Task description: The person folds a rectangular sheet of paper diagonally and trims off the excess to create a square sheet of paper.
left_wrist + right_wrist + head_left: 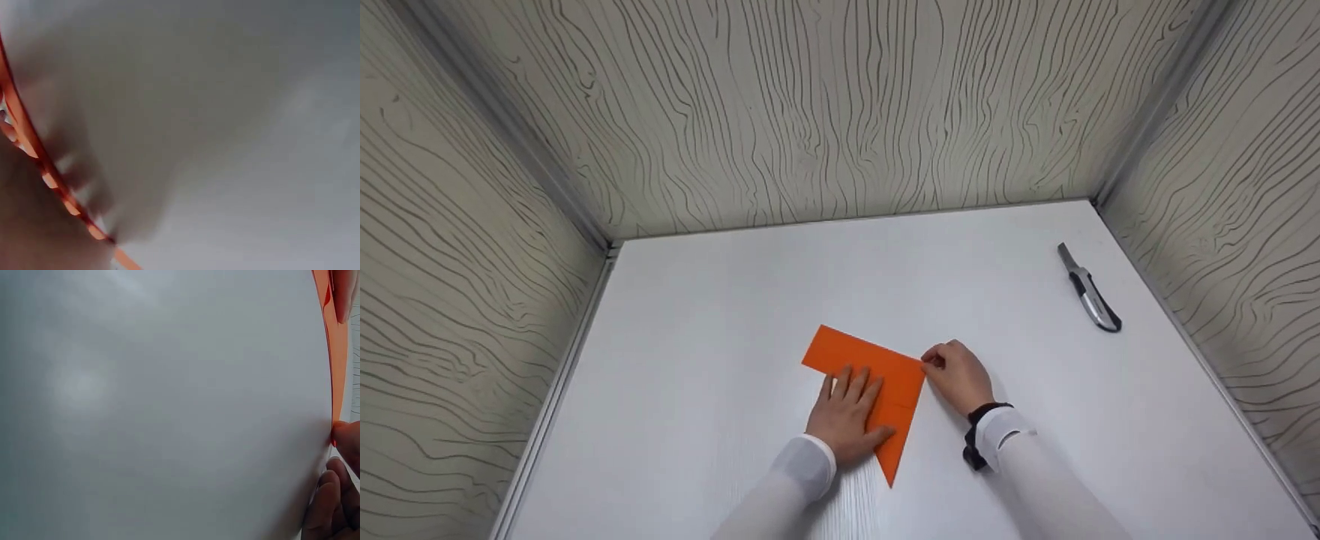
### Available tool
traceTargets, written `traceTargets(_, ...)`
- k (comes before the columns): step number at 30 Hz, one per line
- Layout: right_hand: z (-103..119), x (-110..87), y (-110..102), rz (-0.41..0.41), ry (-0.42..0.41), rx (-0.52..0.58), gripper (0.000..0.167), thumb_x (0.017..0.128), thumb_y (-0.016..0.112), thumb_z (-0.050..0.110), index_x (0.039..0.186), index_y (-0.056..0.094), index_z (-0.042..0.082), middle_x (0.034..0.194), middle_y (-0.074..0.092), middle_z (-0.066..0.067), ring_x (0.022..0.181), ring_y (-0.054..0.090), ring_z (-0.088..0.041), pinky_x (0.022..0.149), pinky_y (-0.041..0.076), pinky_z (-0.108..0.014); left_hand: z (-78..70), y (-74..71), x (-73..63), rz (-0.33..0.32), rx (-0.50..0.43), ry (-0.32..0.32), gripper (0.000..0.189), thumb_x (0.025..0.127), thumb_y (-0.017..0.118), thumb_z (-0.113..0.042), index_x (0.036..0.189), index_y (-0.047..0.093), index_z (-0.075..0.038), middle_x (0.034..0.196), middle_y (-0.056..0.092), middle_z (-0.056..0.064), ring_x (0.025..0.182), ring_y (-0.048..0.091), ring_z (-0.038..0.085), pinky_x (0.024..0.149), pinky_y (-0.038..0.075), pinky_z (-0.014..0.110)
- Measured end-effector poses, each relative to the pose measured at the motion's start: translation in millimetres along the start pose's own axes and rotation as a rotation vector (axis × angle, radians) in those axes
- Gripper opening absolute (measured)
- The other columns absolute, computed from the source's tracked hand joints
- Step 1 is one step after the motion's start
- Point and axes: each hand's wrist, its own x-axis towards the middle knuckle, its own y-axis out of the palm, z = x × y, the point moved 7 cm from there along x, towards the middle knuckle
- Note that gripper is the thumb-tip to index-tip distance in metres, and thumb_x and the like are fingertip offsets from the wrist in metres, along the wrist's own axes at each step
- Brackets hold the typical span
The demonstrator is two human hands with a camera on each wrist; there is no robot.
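A folded sheet of orange paper (847, 349) lies on the white table, one strip pointing to the upper left and a sharp tip toward the person. Spread over its lower left part, my left hand (844, 420) presses it down with straight fingers, the thumb across the narrow part. At the right corner, my right hand (964, 379) pinches the paper between thumb and curled fingers. The right wrist view shows the thumb (347, 441) on the orange edge (338, 365). Along the left side of the left wrist view runs a thin orange edge (28, 132) beside the fingertips.
A utility knife (1093, 296) with a grey and black handle lies at the right rear of the white table (720, 315). Wood-grain panels (825, 112) enclose the back and both sides. A black band (976, 442) is on the right wrist.
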Motion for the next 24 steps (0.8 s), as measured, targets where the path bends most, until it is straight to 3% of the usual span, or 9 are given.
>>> traceTargets(6,-12,0.1,-14,-0.002,-0.019,-0.034,0.011,0.095,0.071,0.017,0.103,0.076,0.012,0.095,0.061,-0.003,0.088,0.058,-0.023,0.085,0.053,-0.040,3.3,5.2,-1.1,0.010,0.004,0.032,0.085,0.098,0.022,-0.077,0.166,0.014,-0.026,0.172,0.008,0.000,0.157,0.005,0.028,0.124,0.008,0.054)
traceTargets(14,-45,12.7,-57,-0.015,-0.010,-0.144,0.019,0.096,0.069,0.018,0.109,0.075,0.006,0.105,0.066,-0.012,0.098,0.061,-0.032,0.087,0.052,-0.050,3.8,-6.4,2.0,0.085,-0.021,0.033,0.082,0.100,0.035,-0.072,0.165,0.020,-0.025,0.171,0.014,0.001,0.157,0.009,0.029,0.124,0.014,0.052)
traceTargets(20,-76,26.5,-103,-0.118,-0.018,-0.238,0.026,0.097,0.064,0.015,0.115,0.071,-0.002,0.116,0.063,-0.028,0.107,0.057,-0.049,0.088,0.048,-0.061,3.7,-9.3,2.9,0.110,-0.036,0.027,0.081,0.099,0.043,-0.067,0.165,0.022,-0.026,0.171,0.016,0.000,0.157,0.011,0.029,0.124,0.015,0.052)
traceTargets(24,-95,36.2,-133,-0.206,-0.008,-0.291,0.039,0.098,0.062,0.014,0.129,0.062,-0.009,0.131,0.053,-0.038,0.120,0.047,-0.059,0.097,0.039,-0.071,4.4,-9.7,2.1,0.114,-0.033,0.024,0.081,0.099,0.044,-0.067,0.165,0.022,-0.026,0.171,0.016,0.000,0.157,0.011,0.028,0.124,0.016,0.052)
